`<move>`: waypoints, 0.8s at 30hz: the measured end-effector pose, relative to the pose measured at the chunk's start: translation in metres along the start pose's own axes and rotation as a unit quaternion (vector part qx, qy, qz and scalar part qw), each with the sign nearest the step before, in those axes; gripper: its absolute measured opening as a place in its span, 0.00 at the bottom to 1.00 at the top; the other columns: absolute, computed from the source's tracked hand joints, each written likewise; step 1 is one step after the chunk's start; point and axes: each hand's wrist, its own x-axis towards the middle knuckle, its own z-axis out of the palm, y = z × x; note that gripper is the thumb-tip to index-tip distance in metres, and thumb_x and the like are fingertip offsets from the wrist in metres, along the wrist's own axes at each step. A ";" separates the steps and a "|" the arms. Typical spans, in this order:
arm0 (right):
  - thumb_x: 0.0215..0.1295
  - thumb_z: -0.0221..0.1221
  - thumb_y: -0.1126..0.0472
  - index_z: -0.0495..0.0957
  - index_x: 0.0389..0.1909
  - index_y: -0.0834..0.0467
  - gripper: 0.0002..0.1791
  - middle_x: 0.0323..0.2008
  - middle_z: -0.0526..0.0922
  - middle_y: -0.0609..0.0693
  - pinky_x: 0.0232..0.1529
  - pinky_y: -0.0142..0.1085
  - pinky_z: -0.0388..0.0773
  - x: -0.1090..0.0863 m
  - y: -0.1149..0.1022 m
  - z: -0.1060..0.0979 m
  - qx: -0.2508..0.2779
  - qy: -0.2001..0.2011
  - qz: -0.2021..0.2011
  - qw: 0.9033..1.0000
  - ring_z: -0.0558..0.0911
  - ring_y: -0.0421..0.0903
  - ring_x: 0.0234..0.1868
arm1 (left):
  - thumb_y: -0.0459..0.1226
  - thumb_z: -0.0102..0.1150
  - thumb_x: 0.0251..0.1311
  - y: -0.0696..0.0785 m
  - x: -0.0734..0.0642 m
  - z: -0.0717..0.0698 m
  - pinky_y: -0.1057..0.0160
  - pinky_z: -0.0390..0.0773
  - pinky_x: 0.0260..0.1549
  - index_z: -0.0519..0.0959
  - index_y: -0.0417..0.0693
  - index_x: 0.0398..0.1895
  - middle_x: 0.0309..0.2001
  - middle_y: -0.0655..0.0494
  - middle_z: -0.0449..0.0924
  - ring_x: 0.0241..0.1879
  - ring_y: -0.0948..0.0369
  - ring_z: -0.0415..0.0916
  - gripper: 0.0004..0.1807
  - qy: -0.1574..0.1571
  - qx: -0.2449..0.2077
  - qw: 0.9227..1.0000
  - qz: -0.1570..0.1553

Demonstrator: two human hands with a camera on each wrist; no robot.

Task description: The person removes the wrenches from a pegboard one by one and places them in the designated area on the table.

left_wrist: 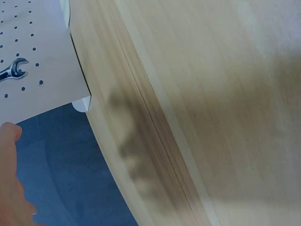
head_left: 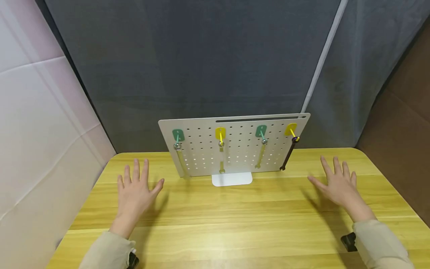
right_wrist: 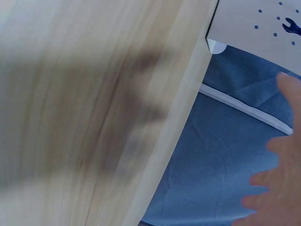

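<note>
My left hand [head_left: 134,194] is held over the left side of the table, fingers spread and straight, with nothing in it. On the right, my right hand [head_left: 340,186] is likewise spread out and holds nothing. Between them stands a white pegboard [head_left: 205,157] with green and yellow hooks. From its leftmost hook, a green one [head_left: 178,135], hangs a shiny wrench [head_left: 181,160]. Two more wrenches hang along the middle, and a dark wrench [head_left: 289,155] hangs from the yellow hook [head_left: 290,129] at the right. Each wrist view catches one wrench's open end, the dark wrench [right_wrist: 292,27] in the right.
The pegboard's white foot [head_left: 231,179] rests on the wooden table [head_left: 228,220] near its far edge. A dark grey curtain [head_left: 201,67] hangs behind. White fabric [head_left: 43,123] borders the left side, a brown panel [head_left: 399,123] the right.
</note>
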 end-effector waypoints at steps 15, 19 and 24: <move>0.72 0.44 0.41 0.46 0.70 0.74 0.45 0.65 0.48 0.83 0.62 0.72 0.52 0.012 -0.001 -0.012 0.048 -0.010 -0.029 0.998 0.51 0.81 0.63 | 0.48 0.44 0.70 0.015 -0.002 -0.001 0.34 0.51 0.69 0.49 0.37 0.74 0.72 0.31 0.48 0.70 0.33 0.47 0.37 0.020 -0.062 0.997 0.035; 0.74 0.41 0.43 0.47 0.69 0.76 0.42 0.65 0.51 0.81 0.62 0.71 0.56 0.016 -0.006 -0.023 0.106 -0.004 -0.019 0.994 0.54 0.78 0.64 | 0.42 0.48 0.68 0.025 -0.005 0.000 0.37 0.59 0.67 0.56 0.34 0.70 0.69 0.31 0.58 0.67 0.35 0.57 0.32 0.064 -0.086 0.992 0.071; 0.75 0.39 0.44 0.51 0.70 0.72 0.38 0.66 0.57 0.77 0.60 0.68 0.62 0.019 -0.014 -0.036 0.180 0.025 -0.008 0.983 0.59 0.75 0.64 | 0.37 0.51 0.66 0.040 -0.009 0.000 0.39 0.65 0.64 0.61 0.33 0.67 0.65 0.33 0.66 0.63 0.38 0.65 0.29 0.101 -0.134 0.980 0.103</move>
